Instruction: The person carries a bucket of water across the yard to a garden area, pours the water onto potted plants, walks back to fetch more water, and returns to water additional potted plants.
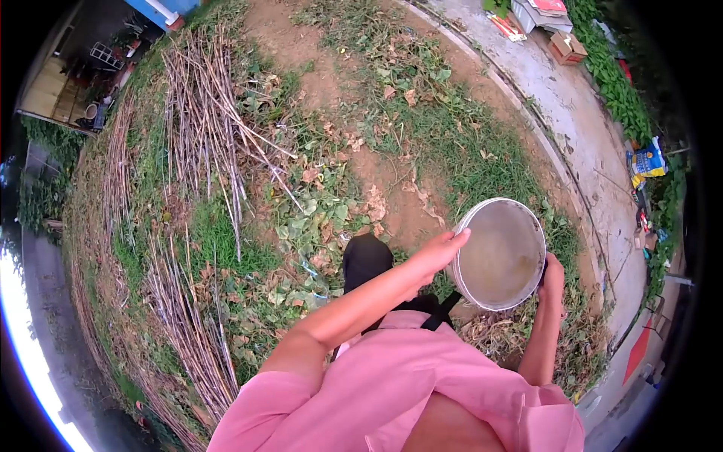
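Observation:
A white round bucket point(453, 271) hangs in front of my body, tipped so its open mouth faces me. Murky greyish-brown liquid or residue shows inside it. My left hand point(440, 255) grips the left rim, with the thumb on top and the other fingers mostly behind the wall. On the right, my right hand point(553, 277) is closed at the bucket's side, near a dark piece at the rim that looks like part of the handle. Below the bucket lie dry vines and leaves point(489, 331).
Bundles of dry sticks point(199, 113) lie on the left, with more poles point(184, 316) nearer me. Wilted vines and grass point(482, 166) cover the ground. A concrete path point(557, 98) curves along the right, with a cardboard box point(566, 48) and a blue-yellow bag point(646, 162) beside it.

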Available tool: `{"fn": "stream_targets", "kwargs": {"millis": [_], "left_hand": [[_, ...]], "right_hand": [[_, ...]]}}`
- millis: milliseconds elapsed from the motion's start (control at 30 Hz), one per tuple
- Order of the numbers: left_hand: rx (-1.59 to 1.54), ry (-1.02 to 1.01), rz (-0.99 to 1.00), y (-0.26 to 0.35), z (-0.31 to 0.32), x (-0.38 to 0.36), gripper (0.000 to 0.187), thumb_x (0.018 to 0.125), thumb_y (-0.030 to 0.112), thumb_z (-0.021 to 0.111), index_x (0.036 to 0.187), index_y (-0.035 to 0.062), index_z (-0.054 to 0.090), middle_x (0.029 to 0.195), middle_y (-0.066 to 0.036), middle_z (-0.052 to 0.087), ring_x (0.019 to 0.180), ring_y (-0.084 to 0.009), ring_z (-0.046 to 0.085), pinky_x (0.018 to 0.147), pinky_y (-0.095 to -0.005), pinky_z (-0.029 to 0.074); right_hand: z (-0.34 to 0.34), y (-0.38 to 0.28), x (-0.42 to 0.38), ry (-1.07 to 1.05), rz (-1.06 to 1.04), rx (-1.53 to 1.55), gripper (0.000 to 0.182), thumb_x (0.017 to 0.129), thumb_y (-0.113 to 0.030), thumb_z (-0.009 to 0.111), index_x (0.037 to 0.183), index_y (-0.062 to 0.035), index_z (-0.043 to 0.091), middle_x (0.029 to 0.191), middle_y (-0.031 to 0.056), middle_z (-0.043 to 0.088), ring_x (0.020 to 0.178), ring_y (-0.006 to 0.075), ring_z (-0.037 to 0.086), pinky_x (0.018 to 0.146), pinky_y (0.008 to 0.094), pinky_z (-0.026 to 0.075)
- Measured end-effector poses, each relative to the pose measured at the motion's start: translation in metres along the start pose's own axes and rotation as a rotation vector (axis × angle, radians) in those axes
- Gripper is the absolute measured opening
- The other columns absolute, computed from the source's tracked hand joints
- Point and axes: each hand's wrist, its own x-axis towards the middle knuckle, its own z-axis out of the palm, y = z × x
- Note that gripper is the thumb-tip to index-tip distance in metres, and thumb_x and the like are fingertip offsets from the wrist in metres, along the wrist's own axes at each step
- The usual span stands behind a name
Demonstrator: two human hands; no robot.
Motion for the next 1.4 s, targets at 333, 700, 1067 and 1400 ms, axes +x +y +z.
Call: {"fn": "stream_targets", "kwargs": {"millis": [333, 700, 1067, 1400], "left_hand": [[0.053, 0.046, 0.013, 0.268, -0.179, 0.126, 0.051, 0.085, 0.052, 0.04, 0.114, 0.0105, 0.047, 0.095, -0.002, 0.054, 0.085, -0.0128, 0.048, 0.079, -0.033, 0.037], [-0.048, 0.093, 0.047, 0.514, -0.393, 0.257, 0.049, 0.085, 0.051, 0.04, 0.11, 0.0105, 0.049, 0.09, -0.002, 0.056, 0.083, -0.0124, 0.051, 0.079, -0.0327, 0.037], [-0.25, 0.234, 0.141, 0.706, -0.577, 0.319, 0.045, 0.088, 0.047, 0.039, 0.106, 0.0084, 0.053, 0.087, 0.001, 0.057, 0.074, -0.0091, 0.048, 0.067, -0.0259, 0.037], [-0.183, 0.325, 0.072, 0.83, -0.744, 0.325, 0.044, 0.085, 0.051, 0.039, 0.108, 0.0167, 0.052, 0.086, 0.003, 0.057, 0.073, -0.0075, 0.048, 0.068, -0.028, 0.036]], "right_hand": [[0.281, -0.166, 0.143, -0.011, -0.042, -0.093, 0.021, 0.08, -0.017, 0.047, 0.068, -0.0034, 0.056, 0.062, 0.0012, 0.052, 0.055, 0.011, 0.046, 0.05, 0.0269, 0.036], [0.585, -0.315, 0.308, -0.148, -0.148, -0.13, 0.022, 0.082, -0.02, 0.044, 0.077, -0.0023, 0.057, 0.07, 0.0029, 0.056, 0.059, 0.0113, 0.049, 0.054, 0.0268, 0.039], [0.845, -0.406, 0.415, -0.227, -0.088, -0.173, 0.022, 0.079, -0.019, 0.045, 0.075, -0.0018, 0.058, 0.068, 0.0046, 0.056, 0.057, 0.0139, 0.051, 0.052, 0.0283, 0.04], [1.077, -0.488, 0.423, -0.301, -0.095, -0.32, 0.021, 0.078, -0.019, 0.047, 0.074, -0.0018, 0.059, 0.064, 0.0043, 0.055, 0.051, 0.0124, 0.05, 0.044, 0.0266, 0.038]]}}
